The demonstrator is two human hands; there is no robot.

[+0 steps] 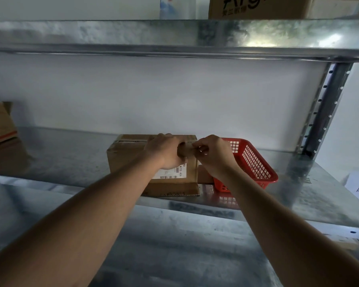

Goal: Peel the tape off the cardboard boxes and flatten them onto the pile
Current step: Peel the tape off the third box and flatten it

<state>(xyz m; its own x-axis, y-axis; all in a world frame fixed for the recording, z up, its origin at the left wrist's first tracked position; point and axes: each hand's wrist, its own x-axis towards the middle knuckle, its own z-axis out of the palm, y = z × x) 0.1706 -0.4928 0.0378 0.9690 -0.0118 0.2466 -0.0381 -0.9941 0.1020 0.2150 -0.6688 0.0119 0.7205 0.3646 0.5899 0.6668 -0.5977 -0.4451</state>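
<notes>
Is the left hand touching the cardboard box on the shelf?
Touching. The head view shows the left hand resting on top of the cardboard box, fingers curled at the tape near the right hand.

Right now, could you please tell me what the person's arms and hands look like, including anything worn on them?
Both arms are bare from the bottom edge of the picture up to the wrists: no sleeves show. The left hand and right hand wear no gloves. No watch, bracelet or ring can be seen on either. No markings show on the forearms.
</notes>
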